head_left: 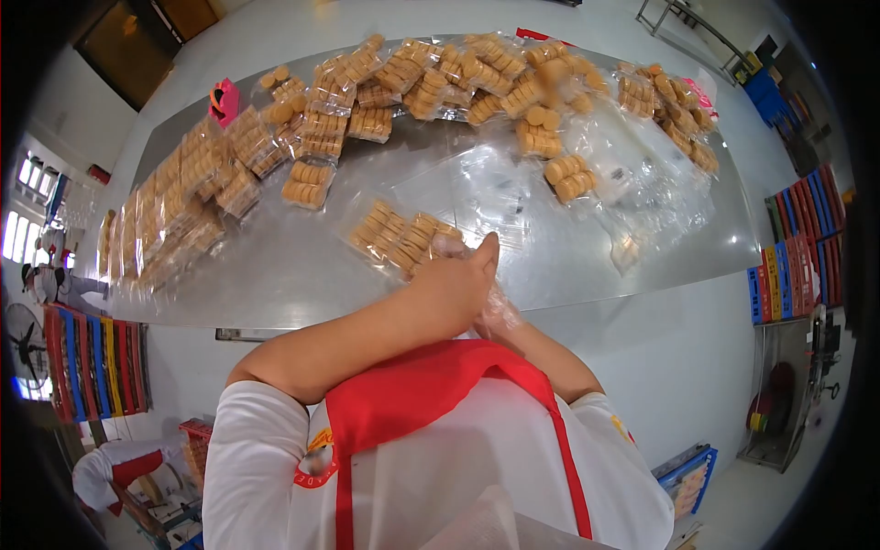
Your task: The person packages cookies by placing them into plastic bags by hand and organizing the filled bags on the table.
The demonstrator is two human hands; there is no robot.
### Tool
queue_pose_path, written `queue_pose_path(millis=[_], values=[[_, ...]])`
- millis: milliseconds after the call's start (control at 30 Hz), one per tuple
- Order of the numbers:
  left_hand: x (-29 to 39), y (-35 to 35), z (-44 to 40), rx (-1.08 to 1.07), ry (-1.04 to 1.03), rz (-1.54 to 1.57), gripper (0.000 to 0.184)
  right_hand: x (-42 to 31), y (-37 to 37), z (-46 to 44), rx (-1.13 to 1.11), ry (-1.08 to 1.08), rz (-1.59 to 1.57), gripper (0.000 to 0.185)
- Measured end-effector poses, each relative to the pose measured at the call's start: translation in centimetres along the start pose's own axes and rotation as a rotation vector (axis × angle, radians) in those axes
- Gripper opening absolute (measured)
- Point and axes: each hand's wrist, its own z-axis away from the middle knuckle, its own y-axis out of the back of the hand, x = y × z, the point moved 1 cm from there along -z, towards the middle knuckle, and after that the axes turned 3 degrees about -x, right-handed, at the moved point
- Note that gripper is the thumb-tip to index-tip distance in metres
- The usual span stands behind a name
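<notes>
White shirt (pixel 431 449) nearest, the left hand (pixel 461 281) overlaps the gloved right hand (pixel 498 312) beside a biscuit packet (pixel 401 236), fingers' grip unclear

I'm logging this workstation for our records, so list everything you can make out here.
Metal table: one, silver, centre
Packs of round pieces: many, tan in clear wrap, table's far and left sides
Nearest pack: one, tan, by the hands
Clear plastic bags: several, colourless, table's right
Pink objects: two, pink, table's far left and right
Stacked crates: many, mainly red and blue, both sides
Fan: one, dark, left edge
Door: one, brown, upper left
Co-worker: one, white and red clothing, lower left
Apron: one, red bib, worn
Left hand: one, above the right
Right hand: one, clear glove, partly hidden
</notes>
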Motion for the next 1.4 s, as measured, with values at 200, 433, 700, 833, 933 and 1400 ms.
queue_pose_path(millis=[200, 433, 700, 833, 933, 1400], values=[[0.9, -1.5, -0.3, 0.015, -0.112, 0.060, 0.054, 1.9, 0.3, -5.0, -0.082, 0.082, 0.191, 0.023], [-0.2, -1.4, 1.0, 0.146, -0.107, -0.019, 0.056, 1.7, 2.5, -6.6, -0.088, 0.145, 0.546, 0.021], [0.7, -2.9, 1.0, -0.042, -0.287, 0.109, 0.041, 1.6, -1.7, -5.4, -0.063, 0.107, 0.203, 0.023], [0.1, -1.5, 1.5, 0.056, -0.258, 0.156, 0.027, 0.7, -3.1, -5.3, -0.202, 0.028, 0.224, 0.021], [0.3, 0.1, 1.9, 0.012, -0.346, 0.090, 0.028, 1.7, -2.0, -7.0, -0.229, -0.025, 0.164, 0.025], [-11.2, -6.4, 8.2, 1.284, 0.342, 0.856, 0.055, 3.6, -0.1, -6.4, -0.447, 0.767, 1.679, 0.016]])
